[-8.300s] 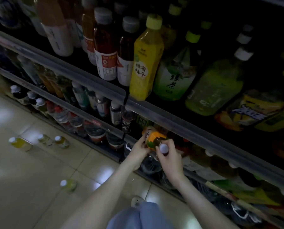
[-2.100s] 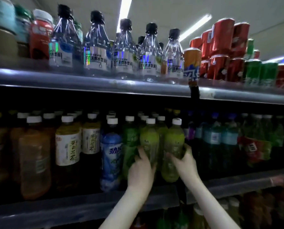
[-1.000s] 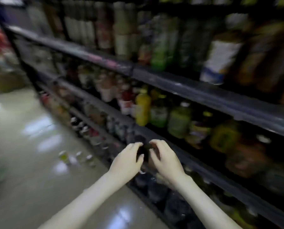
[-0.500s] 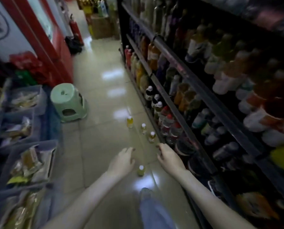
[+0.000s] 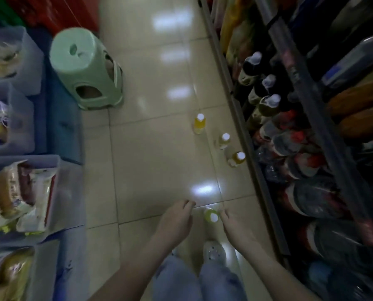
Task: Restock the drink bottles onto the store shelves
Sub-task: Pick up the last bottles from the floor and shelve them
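Several small yellow drink bottles with white caps stand on the tiled floor. The nearest bottle (image 5: 211, 215) stands just in front of my feet, between my two hands. My left hand (image 5: 177, 220) hovers left of it with loosely curled fingers and holds nothing. My right hand (image 5: 235, 227) is just right of it, fingertips close to the bottle but apart from it. Three more bottles stand farther off beside the shelf base: one (image 5: 199, 123), another (image 5: 224, 141) and a third (image 5: 236, 159). The drink shelves (image 5: 311, 131) run along the right, packed with bottles.
A light green plastic stool (image 5: 88, 68) stands on the floor at the upper left. Blue bins of packaged snacks (image 5: 25, 192) line the left side. My shoes (image 5: 213, 254) are directly below the nearest bottle. The shelf's bottom rail (image 5: 257, 170) edges the aisle.
My view has tilted from the shelves down to the floor. Both hands have come off the shelf bottles and dropped towards the nearest floor bottle.
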`<state>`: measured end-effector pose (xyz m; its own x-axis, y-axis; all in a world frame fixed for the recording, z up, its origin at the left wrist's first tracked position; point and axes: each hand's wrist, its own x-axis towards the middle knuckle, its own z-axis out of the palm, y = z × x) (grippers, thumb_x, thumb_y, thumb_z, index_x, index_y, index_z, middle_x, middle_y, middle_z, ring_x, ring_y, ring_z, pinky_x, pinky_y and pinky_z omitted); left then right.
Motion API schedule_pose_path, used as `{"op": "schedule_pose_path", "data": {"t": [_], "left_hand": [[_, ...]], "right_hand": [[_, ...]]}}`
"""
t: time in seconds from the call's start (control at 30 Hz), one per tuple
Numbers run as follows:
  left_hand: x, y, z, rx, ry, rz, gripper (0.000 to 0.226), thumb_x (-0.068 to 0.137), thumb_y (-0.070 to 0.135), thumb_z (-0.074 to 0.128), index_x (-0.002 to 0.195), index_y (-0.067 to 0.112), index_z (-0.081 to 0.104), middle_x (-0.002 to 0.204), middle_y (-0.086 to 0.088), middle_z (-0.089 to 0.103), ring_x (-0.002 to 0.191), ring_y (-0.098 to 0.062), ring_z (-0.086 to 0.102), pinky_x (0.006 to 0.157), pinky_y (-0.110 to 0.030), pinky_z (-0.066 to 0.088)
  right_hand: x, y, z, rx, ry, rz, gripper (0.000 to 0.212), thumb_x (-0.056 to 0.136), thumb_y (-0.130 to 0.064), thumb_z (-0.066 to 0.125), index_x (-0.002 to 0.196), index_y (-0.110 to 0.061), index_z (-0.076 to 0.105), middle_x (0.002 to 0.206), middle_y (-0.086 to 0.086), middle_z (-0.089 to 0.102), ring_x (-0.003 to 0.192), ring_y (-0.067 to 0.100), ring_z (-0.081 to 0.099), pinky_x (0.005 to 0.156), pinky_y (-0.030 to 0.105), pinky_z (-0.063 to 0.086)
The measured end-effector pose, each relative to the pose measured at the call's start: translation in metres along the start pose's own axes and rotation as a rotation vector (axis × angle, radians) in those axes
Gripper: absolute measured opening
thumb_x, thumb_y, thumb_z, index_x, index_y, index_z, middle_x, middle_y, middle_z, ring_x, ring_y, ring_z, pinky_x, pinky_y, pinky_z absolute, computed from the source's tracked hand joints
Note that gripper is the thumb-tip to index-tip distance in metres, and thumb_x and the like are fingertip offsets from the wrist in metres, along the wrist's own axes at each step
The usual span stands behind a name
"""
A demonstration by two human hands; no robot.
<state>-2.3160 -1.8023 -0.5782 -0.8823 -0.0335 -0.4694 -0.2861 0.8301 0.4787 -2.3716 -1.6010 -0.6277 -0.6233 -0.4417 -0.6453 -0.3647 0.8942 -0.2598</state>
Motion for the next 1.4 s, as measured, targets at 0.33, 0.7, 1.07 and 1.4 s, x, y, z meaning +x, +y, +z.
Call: {"op": "schedule_pose_path", "data": {"t": [0.33, 0.7, 1.07, 1.4], "left_hand": [[0.088, -0.096, 0.122, -0.021, -0.019, -0.051, 0.048, 0.088, 0.013, 0.055, 0.136, 0.009, 0.048, 0.135, -0.01, 0.051, 0.121, -0.03, 0.049, 0.096, -0.034, 0.04], [0.07, -0.067, 0.09, -0.133, -0.172, -0.087, 0.053, 0.088, 0.017, 0.059, 0.139, 0.017, 0.044, 0.139, -0.005, 0.045, 0.128, -0.025, 0.043, 0.102, -0.029, 0.036], [-0.025, 0.088, -0.127, -0.339, -0.226, 0.048, 0.076, 0.057, 0.041, 0.075, 0.127, 0.03, 0.047, 0.121, 0.007, 0.057, 0.109, -0.013, 0.057, 0.088, -0.028, 0.047], [-0.069, 0.191, -0.302, -0.522, -0.277, 0.232, 0.064, 0.046, 0.056, 0.082, 0.102, 0.036, 0.06, 0.102, 0.013, 0.071, 0.099, -0.007, 0.066, 0.094, -0.036, 0.052]], "right_hand": [[0.129, 0.038, 0.151, -0.284, -0.226, 0.013, 0.079, 0.039, -0.005, 0.089, 0.11, -0.009, 0.054, 0.1, 0.02, 0.063, 0.06, 0.032, 0.061, 0.047, 0.032, 0.048], [0.079, 0.023, 0.071, 0.028, -0.111, -0.005, 0.048, 0.087, -0.024, 0.055, 0.133, -0.015, 0.041, 0.119, 0.01, 0.048, 0.105, 0.03, 0.052, 0.067, 0.028, 0.036], [-0.144, -0.077, -0.214, 0.799, 0.452, -0.067, 0.034, 0.077, -0.011, 0.074, 0.104, -0.025, 0.059, 0.096, -0.007, 0.06, 0.086, 0.005, 0.055, 0.071, 0.008, 0.04], [-0.236, -0.123, -0.331, 1.143, 0.605, -0.042, 0.046, 0.078, -0.035, 0.077, 0.117, -0.035, 0.052, 0.113, -0.005, 0.066, 0.102, 0.004, 0.064, 0.091, 0.029, 0.052]]}}
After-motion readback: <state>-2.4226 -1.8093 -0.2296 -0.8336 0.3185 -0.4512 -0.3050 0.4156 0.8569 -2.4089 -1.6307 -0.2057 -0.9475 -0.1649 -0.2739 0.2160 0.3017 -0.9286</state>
